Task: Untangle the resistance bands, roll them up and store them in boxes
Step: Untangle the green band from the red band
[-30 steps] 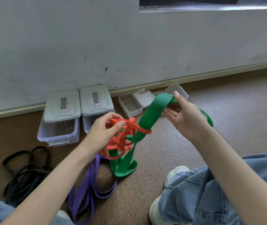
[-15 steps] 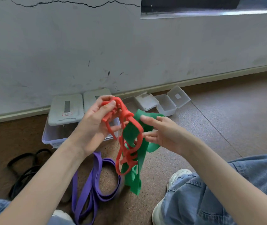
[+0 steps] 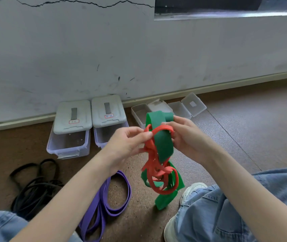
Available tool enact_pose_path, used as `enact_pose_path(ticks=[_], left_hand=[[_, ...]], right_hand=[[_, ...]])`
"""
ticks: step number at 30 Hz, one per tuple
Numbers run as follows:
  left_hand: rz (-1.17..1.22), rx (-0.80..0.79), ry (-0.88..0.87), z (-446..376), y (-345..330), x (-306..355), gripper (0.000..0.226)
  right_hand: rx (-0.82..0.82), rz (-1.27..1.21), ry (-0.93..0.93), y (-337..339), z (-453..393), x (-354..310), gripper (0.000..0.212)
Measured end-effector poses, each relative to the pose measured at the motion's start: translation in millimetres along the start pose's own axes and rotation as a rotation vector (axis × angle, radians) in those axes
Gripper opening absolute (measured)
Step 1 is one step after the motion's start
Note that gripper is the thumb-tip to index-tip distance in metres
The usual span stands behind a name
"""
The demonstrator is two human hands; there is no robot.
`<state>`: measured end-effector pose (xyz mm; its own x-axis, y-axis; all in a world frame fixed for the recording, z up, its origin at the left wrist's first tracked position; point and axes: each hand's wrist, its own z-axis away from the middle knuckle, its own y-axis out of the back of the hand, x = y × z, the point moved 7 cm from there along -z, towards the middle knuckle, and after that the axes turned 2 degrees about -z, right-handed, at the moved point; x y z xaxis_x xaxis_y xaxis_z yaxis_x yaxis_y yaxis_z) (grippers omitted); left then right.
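Note:
A wide green band (image 3: 162,147) and a thin red band (image 3: 154,162) hang tangled together in the air between my hands. My left hand (image 3: 128,143) pinches the red band near its top loop. My right hand (image 3: 185,135) grips the upper fold of the green band, with the red loop wrapped over it. The tangle's lower end dangles just above the floor. A purple band (image 3: 107,203) lies looped on the floor below my left forearm. A heap of black bands (image 3: 32,186) lies at the lower left.
Two lidded clear boxes (image 3: 71,130) (image 3: 108,117) stand against the wall. Two small open white boxes (image 3: 140,111) (image 3: 187,106) sit to their right. My jeans-clad knees and a white shoe (image 3: 191,188) fill the lower right.
Both hands have lifted the red and green tangle higher and closer together. My right hand shifted from loosely touching the green band to gripping its upper fold.

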<state>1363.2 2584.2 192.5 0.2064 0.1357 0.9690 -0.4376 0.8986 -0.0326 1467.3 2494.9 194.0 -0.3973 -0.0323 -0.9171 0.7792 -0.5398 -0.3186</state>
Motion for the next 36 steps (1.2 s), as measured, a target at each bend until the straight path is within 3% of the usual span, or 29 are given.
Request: enact_pose_path(ticks=[1, 4, 7, 9, 12, 14, 16, 18, 21, 24, 26, 29, 31, 33, 34, 36], left_hand=[[0.078, 0.058, -0.02, -1.4, 4.3, 3.1, 0.01], [0.275, 0.19, -0.005, -3.0, 17.3, 1.7, 0.018], [0.311, 0.199, 0.014, -2.0, 16.9, -2.6, 0.02], [0.255, 0.179, -0.009, -3.0, 15.4, 2.2, 0.018], [0.208, 0.207, -0.033, -5.8, 18.7, 11.5, 0.017], [0.242, 0.198, -0.03, -5.7, 16.9, 14.3, 0.019], [0.278, 0.156, -0.023, -4.5, 12.3, 16.1, 0.021], [0.272, 0.131, -0.035, -2.3, 12.9, 19.3, 0.02], [0.218, 0.205, -0.046, -3.7, 29.9, 21.5, 0.021], [0.057, 0.387, 0.04, -11.2, 52.1, 6.8, 0.026], [-0.208, 0.469, 0.082, -13.8, 64.9, -6.0, 0.03], [-0.801, 0.619, 0.016, -10.8, 93.0, -9.0, 0.035], [-0.868, 0.611, 0.049, -12.9, 102.4, -15.4, 0.035], [-0.9, 0.505, 0.095, -20.5, 96.1, -25.1, 0.029], [-0.912, 0.439, 0.069, -24.1, 87.6, -26.2, 0.025], [-0.911, 0.266, -0.075, -25.8, 59.9, -20.7, 0.041]], right_hand=[[0.012, 0.058, 0.008, 1.6, 0.1, -0.7, 0.028], [0.06, 0.232, -0.09, 7.2, 1.1, 3.3, 0.034], [0.078, 0.334, -0.27, 10.2, 5.6, 12.9, 0.047], [0.132, 0.548, -0.279, 16.9, 7.9, 9.4, 0.056], [0.238, 0.735, -0.006, 17.4, 7.4, -18.9, 0.059], [0.069, 0.67, 0.161, -4.8, 8.8, -26.5, 0.062], [-0.069, 0.833, 0.26, -25.9, 10.4, -20.6, 0.054], [0.048, 0.951, 0.376, -23.0, 7.3, -22.0, 0.04], [0.276, 0.9, 0.424, 0.5, 5.4, -35.2, 0.023], [0.44, 0.769, 0.418, 29.0, 4.7, -44.1, 0.018], [0.557, 0.65, 0.419, 45.5, 8.8, -48.1, 0.018], [0.647, 0.516, 0.42, 61.8, 15.2, -55.7, 0.028], [0.593, 0.479, 0.411, 60.2, 15.9, -57.8, 0.031], [0.412, 0.411, 0.346, 44.8, 10.1, -50.1, 0.027], [0.324, 0.361, 0.307, 35.4, 7.5, -44.3, 0.024], [0.239, 0.298, 0.271, 22.2, 5.0, -36.7, 0.02]])
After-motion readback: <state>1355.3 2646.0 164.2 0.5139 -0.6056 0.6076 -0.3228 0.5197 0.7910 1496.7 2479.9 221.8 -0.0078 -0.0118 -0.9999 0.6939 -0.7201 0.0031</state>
